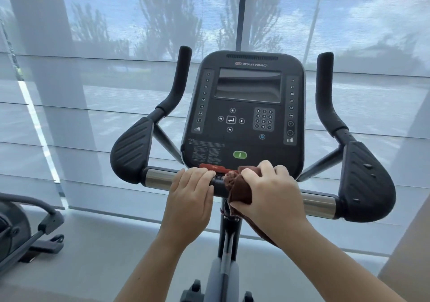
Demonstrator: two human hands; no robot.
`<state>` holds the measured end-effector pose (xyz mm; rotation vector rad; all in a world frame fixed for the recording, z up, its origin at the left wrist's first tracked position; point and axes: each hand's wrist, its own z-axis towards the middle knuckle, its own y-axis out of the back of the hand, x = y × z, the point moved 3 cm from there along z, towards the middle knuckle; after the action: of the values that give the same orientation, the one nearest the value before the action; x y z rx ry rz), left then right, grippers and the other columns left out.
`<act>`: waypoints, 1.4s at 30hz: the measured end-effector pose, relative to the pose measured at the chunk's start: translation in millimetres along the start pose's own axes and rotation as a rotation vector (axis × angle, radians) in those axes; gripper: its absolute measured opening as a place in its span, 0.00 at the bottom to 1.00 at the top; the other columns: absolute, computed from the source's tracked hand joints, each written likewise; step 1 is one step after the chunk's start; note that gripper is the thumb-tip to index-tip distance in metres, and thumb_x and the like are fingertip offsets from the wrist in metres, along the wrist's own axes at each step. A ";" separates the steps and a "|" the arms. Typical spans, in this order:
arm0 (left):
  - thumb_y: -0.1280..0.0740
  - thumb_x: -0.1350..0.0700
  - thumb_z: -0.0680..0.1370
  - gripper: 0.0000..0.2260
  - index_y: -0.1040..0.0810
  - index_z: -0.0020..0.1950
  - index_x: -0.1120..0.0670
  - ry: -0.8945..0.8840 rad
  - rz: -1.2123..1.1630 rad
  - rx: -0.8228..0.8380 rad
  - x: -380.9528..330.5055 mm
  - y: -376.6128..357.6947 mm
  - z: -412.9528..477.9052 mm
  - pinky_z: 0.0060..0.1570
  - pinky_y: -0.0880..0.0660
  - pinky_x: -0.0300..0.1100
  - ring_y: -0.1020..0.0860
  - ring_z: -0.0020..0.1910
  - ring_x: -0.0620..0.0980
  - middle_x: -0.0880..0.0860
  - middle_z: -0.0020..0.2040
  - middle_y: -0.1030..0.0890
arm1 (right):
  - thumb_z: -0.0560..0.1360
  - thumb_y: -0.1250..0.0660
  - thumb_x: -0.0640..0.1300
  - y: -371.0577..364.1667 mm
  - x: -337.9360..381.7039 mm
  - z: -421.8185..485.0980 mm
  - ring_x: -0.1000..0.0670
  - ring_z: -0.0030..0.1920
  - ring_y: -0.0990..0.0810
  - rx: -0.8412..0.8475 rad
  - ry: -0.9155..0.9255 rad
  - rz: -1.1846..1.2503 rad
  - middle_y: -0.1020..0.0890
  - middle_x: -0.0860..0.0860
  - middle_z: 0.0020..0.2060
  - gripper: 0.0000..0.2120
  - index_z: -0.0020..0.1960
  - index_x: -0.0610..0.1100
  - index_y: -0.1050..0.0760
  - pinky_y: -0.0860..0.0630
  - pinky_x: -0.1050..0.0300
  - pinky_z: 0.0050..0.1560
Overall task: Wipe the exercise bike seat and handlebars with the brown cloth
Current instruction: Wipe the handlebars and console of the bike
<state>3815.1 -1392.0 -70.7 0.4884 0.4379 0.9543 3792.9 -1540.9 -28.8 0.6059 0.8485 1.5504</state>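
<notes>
My right hand (270, 187) clamps cloth (239, 190) on handlebar (318, 203) centre; left hand (193, 190) curled bare round bar. Bar axis left-right; unwiped span right.

Bunched brown cloth (239, 189) drapes over the black handlebars (218, 189) at centre.

The right hand (271, 192) covers most of the brown cloth (239, 190), and both hide the middle of the handlebars (160, 177); the left hand (192, 191) hides another stretch beside it. The bike's seat lies outside the view, and its post (226, 243) and base are cut off by the bottom edge. The fine print on the console (244, 115) is too small to read, and the machine (21, 229) at lower left is cropped by the left edge.
</notes>
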 end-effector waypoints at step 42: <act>0.44 0.56 0.75 0.19 0.25 0.60 0.65 0.001 0.065 0.066 -64.6 -19.0 -8.1 0.63 0.35 0.59 0.26 0.60 0.61 0.61 0.58 0.22 | 0.58 0.23 0.53 11.7 -88.9 -40.7 0.40 0.38 0.26 0.012 0.005 0.033 0.23 0.42 0.41 0.23 0.49 0.44 0.23 0.25 0.49 0.39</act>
<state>3790.4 -1454.6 -79.3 0.5653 0.4578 1.0047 3768.0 -1635.9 -36.1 0.6278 0.8559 1.5786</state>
